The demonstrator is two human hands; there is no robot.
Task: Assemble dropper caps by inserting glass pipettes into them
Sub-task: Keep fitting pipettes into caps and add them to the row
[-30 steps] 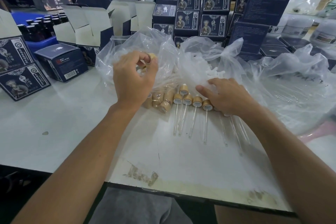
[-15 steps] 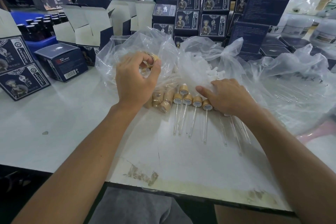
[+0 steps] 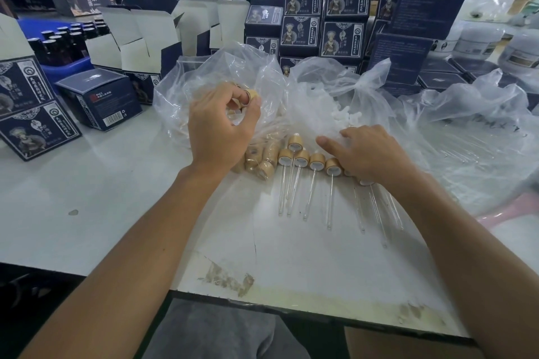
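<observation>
My left hand (image 3: pixel 221 125) is raised over a clear plastic bag (image 3: pixel 204 79) and pinches one tan dropper cap (image 3: pixel 251 95) between fingertips and thumb. More loose tan caps (image 3: pixel 258 162) lie in the bag's mouth just below it. Several assembled droppers (image 3: pixel 317 161), tan caps with glass pipettes (image 3: pixel 309 198) pointing toward me, lie in a row on the white table (image 3: pixel 116 198). My right hand (image 3: pixel 370 154) lies palm down at the row's right end, thumb pointing left. Its fingers curl out of sight, and pipettes (image 3: pixel 376 213) stick out from under it.
A second clear bag holds white rubber bulbs (image 3: pixel 347 114), and a third on the right holds loose glass pipettes (image 3: pixel 466 151). Dark blue cartons (image 3: pixel 99 99) ring the back and left. A blue crate of dark bottles (image 3: pixel 61 41) stands far left, white jars (image 3: pixel 478 41) far right.
My left hand has shifted slightly right and its fingers have turned the cap between them. My right hand has barely moved.
</observation>
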